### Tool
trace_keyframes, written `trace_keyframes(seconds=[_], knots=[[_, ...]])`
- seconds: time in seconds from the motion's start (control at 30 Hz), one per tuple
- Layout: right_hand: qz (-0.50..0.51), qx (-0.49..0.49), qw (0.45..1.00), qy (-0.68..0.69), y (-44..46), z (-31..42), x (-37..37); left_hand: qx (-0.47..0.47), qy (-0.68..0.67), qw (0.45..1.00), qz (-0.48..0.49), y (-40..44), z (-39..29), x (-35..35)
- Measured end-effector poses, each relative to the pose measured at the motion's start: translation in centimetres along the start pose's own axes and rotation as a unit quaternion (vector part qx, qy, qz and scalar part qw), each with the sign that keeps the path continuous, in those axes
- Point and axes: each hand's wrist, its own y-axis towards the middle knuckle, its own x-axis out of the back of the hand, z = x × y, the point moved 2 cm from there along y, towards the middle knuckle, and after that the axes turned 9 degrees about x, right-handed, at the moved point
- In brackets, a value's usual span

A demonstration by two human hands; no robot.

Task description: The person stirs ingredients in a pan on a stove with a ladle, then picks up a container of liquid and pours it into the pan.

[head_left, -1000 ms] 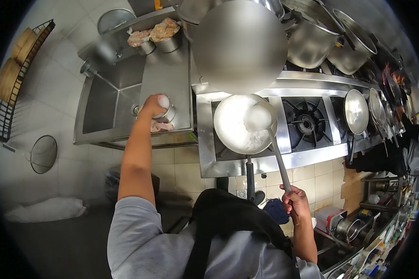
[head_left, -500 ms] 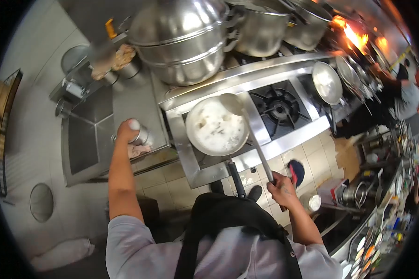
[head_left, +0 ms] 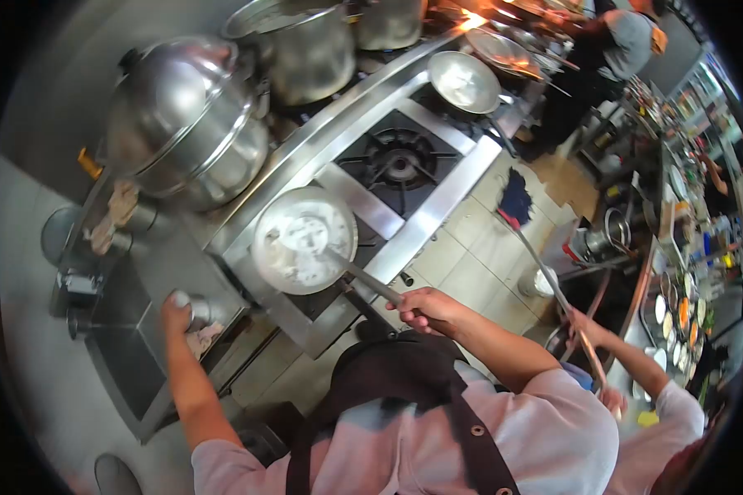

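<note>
My left hand (head_left: 176, 313) is closed at a small metal container (head_left: 200, 312) on the steel counter, with a white round thing at its fingers; a crumpled pinkish cloth (head_left: 204, 338) lies beside it. My right hand (head_left: 421, 309) is wrapped round the long handle of a ladle (head_left: 363, 278). The ladle's bowl is down in the white, frothy contents of a wide pan (head_left: 338, 227) on the stove. The pan's dark handle (head_left: 366, 307) points toward my body, just below my right hand.
A big lidded steamer (head_left: 182, 124) and tall pots (head_left: 309, 62) line the stove's back. Beyond the bare burner (head_left: 400, 163) sits another pan (head_left: 464, 81). At right a person (head_left: 660, 404) holds a mop (head_left: 516, 198); another person (head_left: 615, 49) stands near flames. A sink (head_left: 120, 330) is left.
The view has swung right. The ladle has gone from the pan's far right edge into the white contents. A person with the mop's handle has come into view at right.
</note>
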Motion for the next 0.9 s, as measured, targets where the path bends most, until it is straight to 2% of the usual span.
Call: trace_keyframes(seconds=[0.1, 0.2, 0.27, 0.37, 0.4, 0.43, 0.5, 0.6, 0.7, 0.8, 0.87, 0.9], knots=[[-0.016, 0.006, 0.999, -0.052, -1.1, 0.7, -0.9, 0.004, -0.013, 1.0, -0.018, -0.7, -0.2, 0.3], [0.001, 0.051, 0.991, -0.125, -0.9, 0.4, -0.6, 0.042, -0.019, 0.999, -0.026, -2.9, -4.1, 3.0], [-0.008, 0.076, 0.986, -0.147, -1.3, 0.6, -0.9, 0.05, -0.01, 0.998, -0.039, -2.6, -3.4, 2.3], [-0.032, 0.107, 0.971, -0.21, -2.2, 1.7, -1.5, 0.094, -0.096, 0.989, -0.057, -1.6, -1.1, 1.1], [-0.04, 0.113, 0.964, -0.237, -2.3, 1.9, -1.6, 0.054, -0.1, 0.991, -0.067, -0.4, 1.0, -0.1], [-0.048, 0.12, 0.956, -0.262, -2.4, 2.0, -1.8, 0.058, -0.087, 0.992, -0.073, -0.6, 0.9, 0.4], [-0.049, 0.124, 0.942, -0.309, -2.6, 2.2, -1.9, 0.105, -0.081, 0.991, -0.03, -0.5, 1.1, 1.0], [-0.049, 0.143, 0.918, -0.366, -2.9, 2.6, -2.1, 0.071, -0.094, 0.992, -0.041, -0.6, 1.4, 1.8], [-0.079, 0.17, 0.874, -0.448, -2.5, 1.9, -1.3, 0.056, -0.11, 0.99, 0.067, -0.3, 1.7, 2.2], [-0.09, 0.19, 0.827, -0.521, -2.4, 1.5, -0.8, -0.015, 0.03, 0.993, 0.109, -2.2, -1.3, 4.9], [-0.098, 0.201, 0.792, -0.568, -2.7, 1.6, -1.0, 0.0, -0.003, 0.982, 0.189, -0.5, 0.4, 3.4], [-0.091, 0.217, 0.777, -0.584, -2.4, 1.2, -0.7, -0.043, 0.008, 0.988, 0.15, 0.4, 1.5, 2.3]])
